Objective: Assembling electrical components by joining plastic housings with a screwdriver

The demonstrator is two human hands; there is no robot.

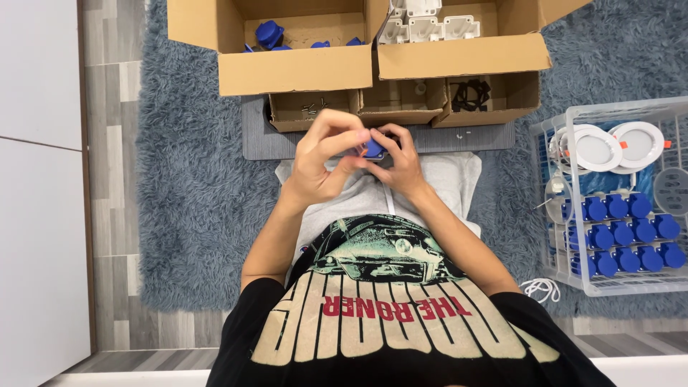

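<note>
small blue plastic part (pixel 374 149) mostly hidden, held over lap | left hand (pixel 322 161) fingers pinched on it | right hand (pixel 401 163) fingers wrapped round it | 2 big cardboard boxes (pixel 287 68), 3 small ones (pixel 401 107) on grey mat | white wire basket (pixel 609 287): about 12 blue parts, 2 round white lamps

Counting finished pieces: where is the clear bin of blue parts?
Head view, far right: the clear bin sits on the grey rug, right of the person's hands, holding blue parts.
</note>
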